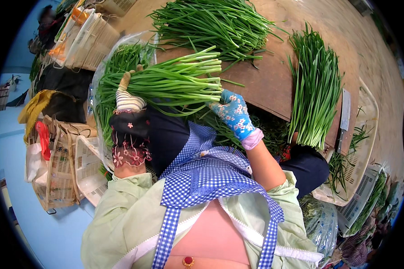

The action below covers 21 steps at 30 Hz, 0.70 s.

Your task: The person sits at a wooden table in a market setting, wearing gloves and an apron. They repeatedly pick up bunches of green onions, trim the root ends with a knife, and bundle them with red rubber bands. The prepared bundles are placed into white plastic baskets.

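Observation:
A long bunch of green chives (175,78) lies sideways across the middle, pale stem ends to the right. My left hand (126,89), in a striped glove, is closed round its leafy left part. My right hand (231,112), in a blue floral glove, has its curled fingers at the stem ends. Behind my left hand, more chives (114,67) fill a clear plastic bag (150,39). A big pile of chives (211,24) is at the back, another bundle (314,89) on the board (265,78) at right, beside a knife (344,114).
Stacked plastic crates (90,40) and baskets (54,175) line the left, with a yellow cloth (36,101). A shallow crate (363,125) with loose leaves sits right of the knife, and more crates (354,215) and a bagged bundle (318,224) are at lower right.

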Available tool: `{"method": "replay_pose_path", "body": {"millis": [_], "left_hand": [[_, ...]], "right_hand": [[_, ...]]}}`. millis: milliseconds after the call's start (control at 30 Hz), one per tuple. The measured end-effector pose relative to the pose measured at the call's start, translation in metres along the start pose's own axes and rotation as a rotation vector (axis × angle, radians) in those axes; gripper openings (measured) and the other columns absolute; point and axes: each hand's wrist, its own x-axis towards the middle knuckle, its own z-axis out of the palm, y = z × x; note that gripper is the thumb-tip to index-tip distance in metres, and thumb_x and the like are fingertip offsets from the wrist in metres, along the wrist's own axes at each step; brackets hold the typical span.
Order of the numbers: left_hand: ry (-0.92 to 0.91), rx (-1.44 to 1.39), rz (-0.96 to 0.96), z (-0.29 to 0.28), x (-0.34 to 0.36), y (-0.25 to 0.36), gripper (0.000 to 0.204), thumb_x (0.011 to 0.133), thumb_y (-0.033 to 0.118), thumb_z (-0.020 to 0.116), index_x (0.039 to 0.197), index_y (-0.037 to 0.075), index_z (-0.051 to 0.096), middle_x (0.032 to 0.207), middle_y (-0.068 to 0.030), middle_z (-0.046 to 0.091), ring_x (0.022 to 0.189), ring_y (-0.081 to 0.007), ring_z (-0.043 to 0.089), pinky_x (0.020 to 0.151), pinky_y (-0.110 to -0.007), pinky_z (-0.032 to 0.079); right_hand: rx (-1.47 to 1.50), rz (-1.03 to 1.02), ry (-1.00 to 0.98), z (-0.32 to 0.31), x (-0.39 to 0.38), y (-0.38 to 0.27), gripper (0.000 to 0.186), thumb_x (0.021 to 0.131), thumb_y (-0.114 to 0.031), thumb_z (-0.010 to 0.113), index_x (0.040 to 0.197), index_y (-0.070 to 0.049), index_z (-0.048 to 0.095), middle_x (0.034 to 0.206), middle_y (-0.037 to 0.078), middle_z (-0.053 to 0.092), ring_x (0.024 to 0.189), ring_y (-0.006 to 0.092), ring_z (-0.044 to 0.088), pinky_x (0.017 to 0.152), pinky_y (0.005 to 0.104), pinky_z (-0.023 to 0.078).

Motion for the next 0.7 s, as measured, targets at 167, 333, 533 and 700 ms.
{"method": "replay_pose_path", "body": {"millis": [167,333,533,700], "left_hand": [[0.054,0.057,0.015,0.008,-0.006,-0.006,0.016,0.080,0.016,0.065,0.093,0.010,0.057,0.111,-0.0105,0.062,0.104,-0.0312,0.056,0.089,-0.054,0.045],[0.042,0.030,-0.023,-0.002,0.004,0.003,0.018,0.082,0.020,0.064,0.095,0.011,0.056,0.112,-0.0106,0.061,0.105,-0.0314,0.056,0.087,-0.056,0.045],[0.013,0.027,0.023,-0.006,0.009,0.007,0.018,0.082,0.021,0.063,0.094,0.011,0.056,0.111,-0.0098,0.062,0.104,-0.0315,0.056,0.087,-0.057,0.045],[0.009,0.003,-0.031,0.008,0.002,-0.006,0.015,0.081,0.019,0.065,0.090,0.009,0.060,0.112,-0.0109,0.062,0.105,-0.0317,0.056,0.090,-0.056,0.044]], "right_hand": [[0.667,0.005,0.054,0.009,-0.003,-0.004,0.031,0.083,-0.021,0.061,0.105,0.001,0.060,0.097,0.007,0.064,0.088,0.0156,0.058,0.080,0.0293,0.045],[0.454,-0.003,-0.113,-0.038,-0.033,0.014,0.027,0.083,-0.021,0.060,0.102,-0.002,0.062,0.091,0.004,0.062,0.084,0.0125,0.054,0.080,0.0269,0.042],[-0.301,-0.010,0.036,-0.044,-0.048,0.027,0.028,0.079,-0.018,0.065,0.105,-0.010,0.063,0.099,0.010,0.065,0.096,0.0243,0.060,0.083,0.0331,0.047],[0.172,-0.263,0.257,-0.013,0.006,0.000,0.033,0.080,-0.019,0.064,0.108,-0.004,0.061,0.106,0.011,0.063,0.098,0.0240,0.060,0.087,0.0330,0.045]]}}
